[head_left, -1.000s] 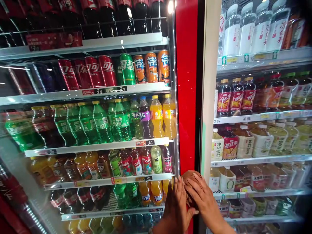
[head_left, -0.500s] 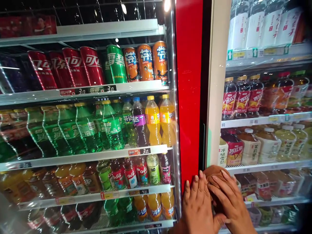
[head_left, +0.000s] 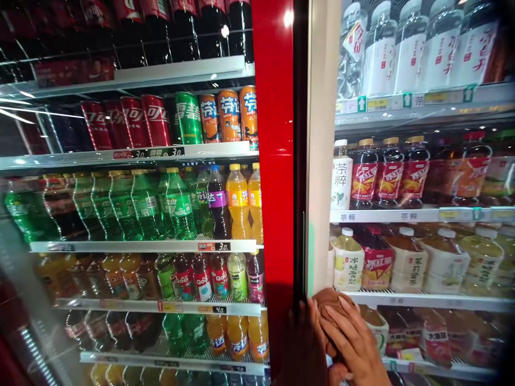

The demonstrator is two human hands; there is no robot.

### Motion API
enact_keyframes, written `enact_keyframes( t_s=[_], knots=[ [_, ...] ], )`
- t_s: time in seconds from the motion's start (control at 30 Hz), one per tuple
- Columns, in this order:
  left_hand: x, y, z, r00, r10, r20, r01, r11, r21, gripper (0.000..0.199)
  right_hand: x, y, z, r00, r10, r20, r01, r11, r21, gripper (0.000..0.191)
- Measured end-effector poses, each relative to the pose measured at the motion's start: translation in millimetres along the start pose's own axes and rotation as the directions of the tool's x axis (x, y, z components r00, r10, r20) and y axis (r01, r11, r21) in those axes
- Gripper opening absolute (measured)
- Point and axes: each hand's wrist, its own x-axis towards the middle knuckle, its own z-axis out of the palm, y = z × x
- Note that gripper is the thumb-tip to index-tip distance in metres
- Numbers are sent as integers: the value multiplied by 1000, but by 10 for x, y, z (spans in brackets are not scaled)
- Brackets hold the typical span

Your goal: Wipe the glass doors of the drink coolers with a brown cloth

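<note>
My right hand (head_left: 352,340) presses a bunched brown cloth (head_left: 328,301) against the beige upright frame (head_left: 321,161) at the lower middle, its fingers bent over it. Beside it, my left hand (head_left: 309,343) lies in deep shadow at the seam between this frame and the red cooler edge (head_left: 276,161). Only its outline and a lit strip along one side show, so its finger pose is unclear. Part of the cloth is hidden under the right fingers. A pale green strip (head_left: 311,262) runs down the frame just above the hands.
To the left, a glass-fronted cooler holds several shelves of cans and bottles, including a green can (head_left: 188,119) and orange soda bottles (head_left: 238,201). Right of the frame, another cooler's shelf (head_left: 402,214) carries tea bottles (head_left: 364,174), with water bottles (head_left: 412,53) higher up.
The view has shifted right and upward, so both coolers appear further left and lower. My left hand has gone from lit, with spread fingers, to dark shadow. My right hand stays on the cloth.
</note>
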Motion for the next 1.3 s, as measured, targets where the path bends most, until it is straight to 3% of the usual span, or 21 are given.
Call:
enact_keyframes(
  t_s=[0.17, 0.3, 0.4, 0.57, 0.67, 0.8, 0.97, 1.07, 1.2, 1.3],
  knots=[
    [246, 312, -150, 982, -14, 189, 6, 999, 41, 105, -38, 329, -248, 999, 13, 43, -13, 1000, -13, 50],
    [100, 557, -69, 975, -12, 220, 11, 1000, 5, 95, -322, 386, -320, 999, 32, 10, -32, 1000, 1, 43],
    [-14, 597, -12, 967, 1, 256, 2, 1000, -14, 85, -420, 331, -284, 999, 49, -1, -49, 998, 27, 39],
    [256, 519, -34, 977, -23, 210, 20, 1000, 13, 90, -104, 424, -328, 998, 59, -10, -59, 997, 49, 49],
    [498, 603, -34, 956, -56, 287, 65, 998, -24, 89, 30, 601, -460, 998, 62, 18, -62, 997, 39, 55],
    [547, 863, 19, 962, -52, 268, 56, 998, -7, 91, -224, 744, -537, 992, 118, -46, -116, 992, 53, 59],
    [316, 980, 44, 978, -6, 210, 6, 1000, 1, 97, -588, 612, -381, 979, 173, -103, -162, 980, 112, 53],
    [361, 915, 21, 969, -58, 238, 51, 998, 39, 92, -457, 615, -363, 988, 123, -96, -111, 986, 121, 47],
    [693, 916, 17, 969, -90, 230, 88, 996, 17, 92, -210, 902, -537, 993, 96, -63, -89, 990, 114, 46],
    [880, 1059, 44, 971, -66, 230, 74, 997, -28, 91, -331, 1120, -656, 987, 124, -106, -118, 991, 56, 52]
  ],
)
